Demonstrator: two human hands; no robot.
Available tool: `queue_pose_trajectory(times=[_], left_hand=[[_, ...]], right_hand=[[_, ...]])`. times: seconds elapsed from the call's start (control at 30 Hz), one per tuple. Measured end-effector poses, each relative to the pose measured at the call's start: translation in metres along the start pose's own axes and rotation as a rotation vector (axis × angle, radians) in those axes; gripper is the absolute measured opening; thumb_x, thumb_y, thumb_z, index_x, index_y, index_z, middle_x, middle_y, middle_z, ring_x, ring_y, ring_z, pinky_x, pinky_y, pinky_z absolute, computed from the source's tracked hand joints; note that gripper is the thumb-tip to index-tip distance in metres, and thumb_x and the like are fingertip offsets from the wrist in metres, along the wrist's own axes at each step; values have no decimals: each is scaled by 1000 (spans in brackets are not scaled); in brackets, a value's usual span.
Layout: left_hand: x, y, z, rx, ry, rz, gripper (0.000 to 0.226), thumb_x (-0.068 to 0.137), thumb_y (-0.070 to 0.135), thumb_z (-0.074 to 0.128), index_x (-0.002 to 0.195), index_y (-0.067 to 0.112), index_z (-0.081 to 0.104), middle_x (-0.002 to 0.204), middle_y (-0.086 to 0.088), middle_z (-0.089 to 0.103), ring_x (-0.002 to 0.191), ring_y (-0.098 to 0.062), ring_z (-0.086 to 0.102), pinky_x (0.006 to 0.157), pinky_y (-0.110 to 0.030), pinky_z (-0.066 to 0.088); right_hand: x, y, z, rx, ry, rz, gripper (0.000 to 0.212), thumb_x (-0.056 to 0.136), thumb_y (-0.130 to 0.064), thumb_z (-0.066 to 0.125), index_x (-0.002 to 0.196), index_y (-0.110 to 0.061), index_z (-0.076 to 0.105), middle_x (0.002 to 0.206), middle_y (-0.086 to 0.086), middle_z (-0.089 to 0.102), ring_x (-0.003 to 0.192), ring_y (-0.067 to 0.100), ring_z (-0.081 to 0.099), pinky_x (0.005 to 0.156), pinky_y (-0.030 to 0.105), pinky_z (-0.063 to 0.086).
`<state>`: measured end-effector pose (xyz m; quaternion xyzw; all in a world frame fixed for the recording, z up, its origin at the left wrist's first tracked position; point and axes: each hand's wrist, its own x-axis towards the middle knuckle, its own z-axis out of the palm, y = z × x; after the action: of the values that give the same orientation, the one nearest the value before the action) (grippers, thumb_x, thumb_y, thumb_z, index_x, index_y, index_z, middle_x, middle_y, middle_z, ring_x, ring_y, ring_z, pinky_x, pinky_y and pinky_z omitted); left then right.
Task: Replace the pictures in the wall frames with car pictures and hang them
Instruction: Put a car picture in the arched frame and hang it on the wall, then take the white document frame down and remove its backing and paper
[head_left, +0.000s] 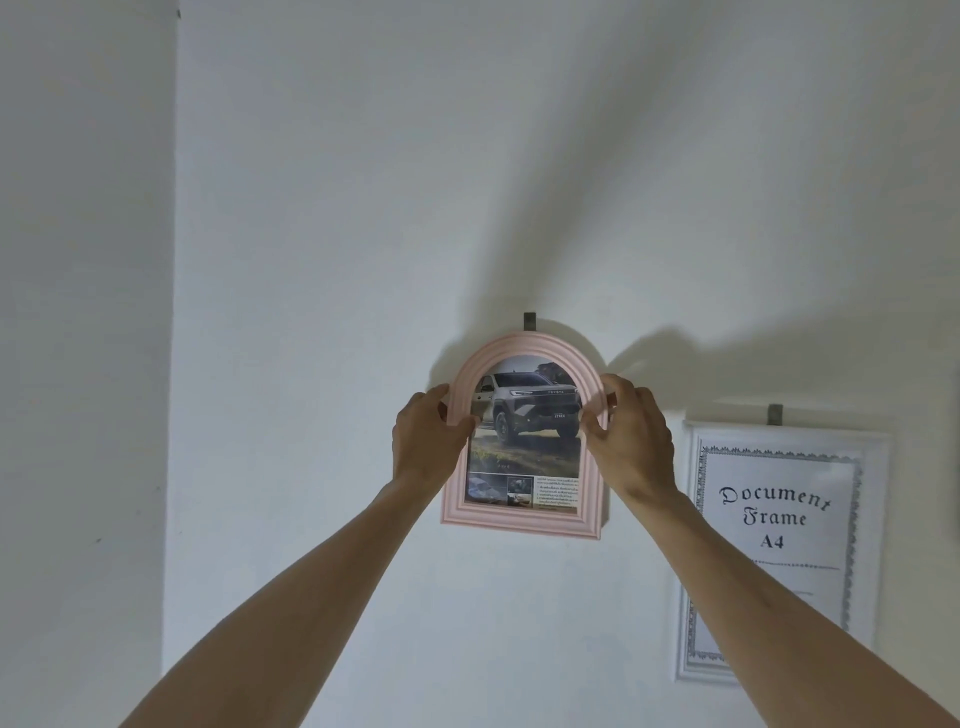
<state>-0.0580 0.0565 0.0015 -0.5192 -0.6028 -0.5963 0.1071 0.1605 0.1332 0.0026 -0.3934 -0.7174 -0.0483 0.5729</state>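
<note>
Pink arched frame (523, 519): it sits against the white wall (311, 260) just below centre of the view, its arch top close under a small dark hook (529, 321) at 12 o'clock from it. Whether it already hangs on that hook cannot be told.

Car picture (524, 415): already inside the pink frame; a silver-grey pickup on rough ground, with small inset photos and a text block along the bottom.

Left hand (428, 434): at 9 o'clock on the frame, fingers curled round its outer edge, thumb on the front moulding.

Right hand (631, 436): at 3 o'clock on the frame, pinching the edge between thumb in front and fingers behind.

White frame (872, 519): at 3 o'clock from the pink one, hanging under its own hook (775, 414), with its stock paper insert in place; the right forearm crosses its lower part.

Step, as I judge it: seating the pink frame on its hook; the white frame has yet to get a car picture.

Risk: if both hands let go before the hanger at the back catches the hook, the frame would slide down the wall and drop. An uneven release could leave it tilted. The right forearm could also knock the white frame askew.

Readable writing: "TOYOTA" on the truck's grille, faintly; "Document Frame A4" on the white frame's insert. The small text under the truck is too fine to read.
</note>
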Motion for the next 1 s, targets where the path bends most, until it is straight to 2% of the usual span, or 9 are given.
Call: queue_pose_trajectory(times=[0.1, 0.23, 0.37, 0.53, 0.63, 0.77, 0.83, 0.93, 1.0], left_hand=[[-1, 0, -1, 0, 0, -11, 48, 82, 34, 73, 127, 20, 62, 95, 3, 65, 82, -15, 61, 84, -35, 53], [-3, 1, -3, 21, 12, -36, 59, 83, 39, 73, 134, 16, 56, 104, 0, 64, 93, -17, 60, 90, -34, 49], [-7, 3, -1, 88, 63, -20, 68, 82, 50, 71, 138, 16, 52, 121, -2, 59, 108, -21, 59, 94, -41, 50], [-18, 27, 14, 44, 205, 149, 55, 82, 43, 73, 127, 17, 56, 123, -4, 54, 113, -21, 51, 98, -41, 47], [-28, 53, 35, 14, 232, 275, 50, 81, 39, 74, 121, 15, 57, 122, -5, 57, 112, -22, 49, 99, -43, 44], [-48, 89, 68, -83, 171, 415, 46, 81, 35, 73, 119, 14, 58, 117, -2, 58, 109, -24, 53, 101, -43, 42], [-61, 107, 91, -86, 158, 458, 45, 82, 31, 73, 119, 10, 59, 117, -5, 57, 110, -25, 51, 100, -43, 42], [-86, 129, 123, -134, 24, 356, 47, 84, 30, 73, 124, 13, 56, 118, -2, 54, 105, -22, 53, 94, -36, 46], [-101, 138, 142, -172, -80, 233, 51, 84, 32, 73, 128, 16, 54, 117, 1, 55, 101, -17, 54, 86, -30, 47]], right_hand=[[1, 3, 0, 19, -11, -2, 28, 90, -25, 64, 115, -26, 52, 102, -4, 62, 85, 19, 55, 68, 31, 41], [1, 1, -6, 22, -2, -32, 22, 89, -26, 65, 107, -28, 53, 103, -5, 62, 92, 19, 57, 68, 32, 44], [2, -1, -23, -14, 15, 17, 42, 92, -35, 64, 130, -22, 52, 116, 3, 57, 102, 25, 61, 78, 37, 48], [5, 14, -58, -36, 104, 12, 46, 90, -41, 64, 132, -25, 52, 117, -1, 58, 105, 20, 62, 81, 36, 51], [7, 36, -86, -74, 162, 2, 44, 89, -42, 65, 129, -26, 54, 116, -4, 58, 103, 17, 61, 76, 31, 44], [9, 74, -128, -102, 227, 43, 42, 89, -41, 64, 127, -25, 55, 118, -3, 56, 99, 14, 60, 77, 32, 46], [5, 101, -150, -118, 242, 75, 42, 89, -42, 64, 127, -26, 55, 122, -2, 55, 103, 16, 59, 81, 36, 48], [-4, 143, -177, -173, 214, 138, 45, 88, -45, 64, 128, -27, 52, 126, 1, 53, 114, 23, 57, 84, 40, 51], [-12, 167, -189, -152, 172, 207, 50, 87, -45, 67, 130, -26, 51, 126, 2, 53, 112, 24, 58, 86, 41, 50]])
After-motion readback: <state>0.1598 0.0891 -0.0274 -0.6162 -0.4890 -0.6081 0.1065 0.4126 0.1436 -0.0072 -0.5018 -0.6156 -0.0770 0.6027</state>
